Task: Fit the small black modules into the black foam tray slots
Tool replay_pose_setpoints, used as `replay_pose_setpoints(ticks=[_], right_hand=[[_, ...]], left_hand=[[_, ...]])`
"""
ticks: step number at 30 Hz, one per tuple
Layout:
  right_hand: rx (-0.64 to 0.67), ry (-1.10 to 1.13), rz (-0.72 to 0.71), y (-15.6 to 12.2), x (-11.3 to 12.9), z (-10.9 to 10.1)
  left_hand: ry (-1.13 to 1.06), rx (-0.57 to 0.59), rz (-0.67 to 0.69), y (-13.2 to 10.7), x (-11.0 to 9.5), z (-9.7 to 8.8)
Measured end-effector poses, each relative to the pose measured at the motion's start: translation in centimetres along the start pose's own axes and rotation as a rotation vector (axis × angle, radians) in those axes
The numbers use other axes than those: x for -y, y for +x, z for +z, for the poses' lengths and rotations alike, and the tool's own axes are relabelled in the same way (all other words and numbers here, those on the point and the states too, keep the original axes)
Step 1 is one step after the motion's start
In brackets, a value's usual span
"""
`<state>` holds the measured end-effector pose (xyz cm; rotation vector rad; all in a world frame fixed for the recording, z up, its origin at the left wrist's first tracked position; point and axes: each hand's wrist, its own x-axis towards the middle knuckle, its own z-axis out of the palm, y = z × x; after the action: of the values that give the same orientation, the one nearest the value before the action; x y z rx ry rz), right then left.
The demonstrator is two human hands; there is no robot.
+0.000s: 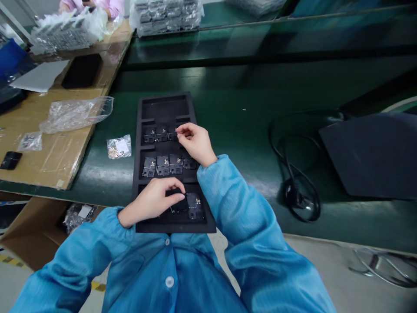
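Observation:
A black foam tray (138, 143) with several compartments lies on the green bench in front of me. Small dark square parts sit in its rows, e.g. one (149, 167) in the middle row and one (194, 206) in the near row. My left hand (153, 201) rests in the near compartment, fingers curled on a dark part there. My right hand (196, 141) is over the upper row, thumb and forefinger pinched at a small part (173, 135) beside it. The tray's far compartment holds nothing.
A small bag of parts (119, 147) lies left of the tray. A cardboard sheet (48, 152) holds clear plastic bags and a black item. A black cable (295, 182) and dark flat case (374, 154) lie right. Another person in pink (94, 5) works far left.

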<state>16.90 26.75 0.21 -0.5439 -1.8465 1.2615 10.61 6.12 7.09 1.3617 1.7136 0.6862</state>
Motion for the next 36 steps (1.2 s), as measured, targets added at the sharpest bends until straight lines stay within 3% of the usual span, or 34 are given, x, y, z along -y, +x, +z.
replay_pose_setpoints(ticks=[3, 5, 9, 15, 19, 23, 27, 31, 36], right_hand=[[-0.001, 0.021, -0.021, 0.0, 0.0, 0.0], [0.001, 0.012, -0.008, 0.0, 0.1, 0.1], [0.001, -0.009, 0.014, 0.0, 0.2, 0.1], [0.012, 0.015, 0.027, -0.1, 0.0, 0.0], [0.000, 0.035, 0.020, -0.2, 0.0, 0.0], [0.008, -0.038, -0.022, -0.3, 0.5, -0.1], [0.019, -0.097, -0.060, -0.3, 0.5, -0.2], [0.020, -0.113, -0.051, -0.5, 0.4, -0.1], [0.027, -0.116, -0.018, -0.6, 0.4, -0.1]], left_hand=[[-0.007, -0.040, -0.003, 0.3, 0.2, -0.8], [0.014, -0.006, 0.016, 0.4, 0.1, -0.9], [0.063, 0.111, 0.057, 0.7, 0.0, -0.1], [0.155, 0.189, 0.158, 1.2, 0.7, 1.1], [0.370, 0.149, 0.237, 0.8, 0.7, 1.8], [0.566, 0.059, 0.258, 0.5, -0.8, 3.2], [0.681, 0.101, 0.225, 0.9, -2.6, 5.2], [0.722, 0.085, 0.187, 1.2, -3.3, 6.4], [0.622, 0.058, 0.166, 1.1, -2.5, 6.7]])
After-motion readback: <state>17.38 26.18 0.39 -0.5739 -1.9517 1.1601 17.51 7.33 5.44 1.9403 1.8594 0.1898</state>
